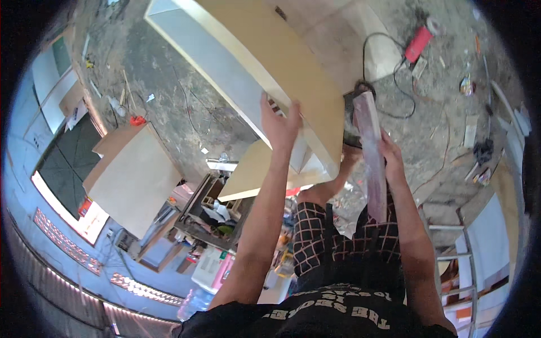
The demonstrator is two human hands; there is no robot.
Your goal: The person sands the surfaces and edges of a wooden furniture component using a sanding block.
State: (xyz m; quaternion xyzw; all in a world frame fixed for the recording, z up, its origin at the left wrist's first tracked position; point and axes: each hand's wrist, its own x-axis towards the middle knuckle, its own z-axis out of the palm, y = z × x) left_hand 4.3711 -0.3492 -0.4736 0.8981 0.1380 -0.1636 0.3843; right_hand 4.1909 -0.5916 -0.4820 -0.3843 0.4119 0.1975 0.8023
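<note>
A long cream-and-white box-like cabinet point(307, 73) stands tilted in front of me, running from the upper left toward my legs. My left hand point(280, 125) grips the edge of its open side, the thumb on one face and the fingers on the other. In my right hand point(392, 158) is a long flat sanding board point(372, 152), dusty and reddish-purple, held upright by its right side, apart from the cabinet. My right fingers are partly hidden behind it.
On the concrete floor lies a red power tool point(418, 44) with a black cord. A cluttered open wooden crate point(211, 217) and a large pale panel point(135, 180) stand to the left. At the right is a ladder point(470, 270); scraps litter the floor.
</note>
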